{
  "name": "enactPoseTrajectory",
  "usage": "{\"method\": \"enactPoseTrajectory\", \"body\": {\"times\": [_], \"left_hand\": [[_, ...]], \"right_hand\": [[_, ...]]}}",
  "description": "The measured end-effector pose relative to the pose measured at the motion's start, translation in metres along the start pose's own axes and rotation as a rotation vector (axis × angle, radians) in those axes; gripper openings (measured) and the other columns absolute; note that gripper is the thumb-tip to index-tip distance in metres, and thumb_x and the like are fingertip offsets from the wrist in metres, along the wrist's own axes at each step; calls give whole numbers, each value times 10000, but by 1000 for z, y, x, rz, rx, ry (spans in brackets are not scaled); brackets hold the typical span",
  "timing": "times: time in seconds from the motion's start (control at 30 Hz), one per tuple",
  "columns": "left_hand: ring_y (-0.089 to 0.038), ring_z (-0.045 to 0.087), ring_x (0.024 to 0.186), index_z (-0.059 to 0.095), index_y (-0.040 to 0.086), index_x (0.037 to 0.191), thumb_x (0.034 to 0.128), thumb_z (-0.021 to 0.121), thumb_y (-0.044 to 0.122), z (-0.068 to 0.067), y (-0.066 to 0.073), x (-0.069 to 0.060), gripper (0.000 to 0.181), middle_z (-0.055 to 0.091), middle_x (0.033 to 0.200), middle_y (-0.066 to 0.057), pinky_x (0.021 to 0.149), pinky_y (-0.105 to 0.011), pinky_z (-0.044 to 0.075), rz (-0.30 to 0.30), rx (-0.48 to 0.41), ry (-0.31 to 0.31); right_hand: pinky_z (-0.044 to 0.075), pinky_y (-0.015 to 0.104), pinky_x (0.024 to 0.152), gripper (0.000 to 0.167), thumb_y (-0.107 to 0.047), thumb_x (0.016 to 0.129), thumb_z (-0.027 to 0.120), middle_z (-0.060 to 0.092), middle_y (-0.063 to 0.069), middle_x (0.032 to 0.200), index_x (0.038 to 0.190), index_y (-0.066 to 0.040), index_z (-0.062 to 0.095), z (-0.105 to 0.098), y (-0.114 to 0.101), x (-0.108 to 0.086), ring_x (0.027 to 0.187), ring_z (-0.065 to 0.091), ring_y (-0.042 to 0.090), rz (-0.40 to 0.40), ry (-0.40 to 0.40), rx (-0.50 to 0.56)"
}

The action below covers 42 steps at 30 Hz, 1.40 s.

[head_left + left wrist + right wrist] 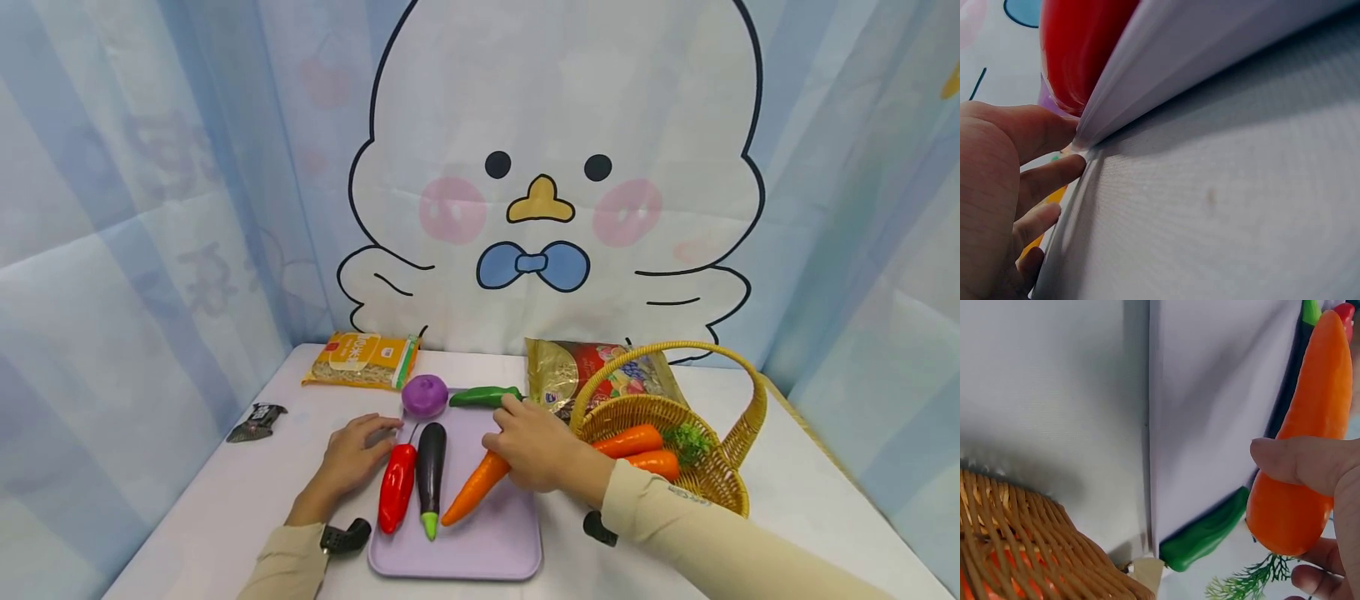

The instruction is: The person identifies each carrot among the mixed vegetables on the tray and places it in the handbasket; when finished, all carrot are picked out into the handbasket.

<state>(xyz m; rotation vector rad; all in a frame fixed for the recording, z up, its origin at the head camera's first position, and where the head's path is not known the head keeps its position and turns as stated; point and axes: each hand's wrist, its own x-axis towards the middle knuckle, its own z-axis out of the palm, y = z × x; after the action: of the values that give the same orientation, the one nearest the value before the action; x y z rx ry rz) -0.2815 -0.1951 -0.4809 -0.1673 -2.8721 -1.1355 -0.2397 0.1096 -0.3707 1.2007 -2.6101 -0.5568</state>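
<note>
My right hand grips a thick orange carrot over the right half of the lilac tray, its tip pointing toward the front. In the right wrist view the thumb lies across the carrot, and feathery greens show below its thick end. At the tray's left edge, my left hand holds the rim between thumb and index finger. Beside it a red chili pepper and a dark eggplant lie lengthwise on the tray. A purple onion and a green pepper sit at the back end.
To the right stands a wicker basket with a tall handle, holding more carrots and greens. Behind are a yellow food bag and a gold-and-red bag. A small dark packet lies at the table's left edge.
</note>
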Motion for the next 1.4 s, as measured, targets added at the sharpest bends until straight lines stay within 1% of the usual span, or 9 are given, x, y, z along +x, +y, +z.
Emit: {"method": "enactPoseTrajectory", "body": {"times": [0.17, 0.3, 0.43, 0.67, 0.8, 1.0, 1.1, 1.23, 1.4], "left_hand": [[-405, 337, 1459, 697, 250, 1284, 964, 641, 266, 0, 0, -1, 325, 518, 1496, -156, 1146, -723, 201, -14, -2, -4], [-404, 336, 1460, 697, 249, 1285, 964, 641, 265, 0, 1, -1, 326, 516, 1497, -156, 1148, -721, 197, -14, -2, -4], [-400, 336, 1463, 699, 246, 1282, 963, 640, 256, -1, 2, -1, 324, 526, 1491, -149, 1155, -717, 184, -10, -5, -2], [-402, 334, 1464, 699, 241, 1281, 962, 638, 253, -1, 3, -1, 325, 526, 1491, -151, 1155, -719, 182, -12, -6, -1], [-404, 336, 1463, 699, 237, 1281, 960, 639, 251, -1, 3, -1, 327, 526, 1489, -156, 1155, -718, 183, -9, -8, -2], [-399, 326, 1468, 699, 242, 1284, 961, 641, 251, 0, 2, -1, 328, 525, 1491, -148, 1155, -719, 179, -13, -21, -3], [-393, 325, 1471, 698, 240, 1284, 960, 644, 251, 0, 2, -1, 329, 528, 1489, -144, 1159, -716, 174, -11, -20, -3], [-388, 326, 1472, 699, 231, 1282, 959, 644, 248, -1, 3, -1, 328, 539, 1479, -140, 1165, -707, 167, -3, -21, -4], [-389, 329, 1470, 700, 230, 1283, 960, 644, 248, -2, 3, -2, 328, 545, 1474, -140, 1164, -704, 173, 2, -22, -5]], "right_hand": [[430, 300, 743, 281, -328, 822, 777, 597, -11, 905, 1094, -285, 725, -5, 2, -7, 914, 441, 211, 5, 45, 12], [435, 299, 748, 293, -352, 827, 779, 576, -19, 905, 1103, -280, 711, -12, 4, -13, 900, 442, 198, 7, 55, 48], [446, 288, 748, 310, -377, 834, 788, 555, -29, 913, 1114, -283, 694, -21, 6, -20, 899, 453, 179, 22, 69, 93], [449, 281, 703, 323, -394, 828, 806, 540, -34, 912, 1107, -292, 681, -39, 11, -34, 882, 452, 163, 30, 135, 124], [456, 292, 727, 380, -403, 812, 831, 547, -24, 936, 1139, -276, 683, -48, 16, -42, 891, 462, 169, 51, 169, 144], [489, 316, 794, 420, -413, 802, 846, 561, -32, 972, 1160, -251, 699, -59, 23, -56, 961, 498, 179, 80, 221, 192], [499, 299, 760, 426, -419, 804, 845, 546, -43, 969, 1165, -249, 698, -65, 26, -62, 958, 499, 169, 91, 243, 209], [481, 280, 705, 445, -424, 804, 844, 537, -43, 973, 1185, -246, 699, -74, 31, -72, 920, 483, 152, 104, 273, 223], [459, 289, 706, 438, -381, 786, 861, 551, -41, 978, 1166, -244, 692, -83, 36, -85, 898, 470, 143, 126, 307, 235]]}}
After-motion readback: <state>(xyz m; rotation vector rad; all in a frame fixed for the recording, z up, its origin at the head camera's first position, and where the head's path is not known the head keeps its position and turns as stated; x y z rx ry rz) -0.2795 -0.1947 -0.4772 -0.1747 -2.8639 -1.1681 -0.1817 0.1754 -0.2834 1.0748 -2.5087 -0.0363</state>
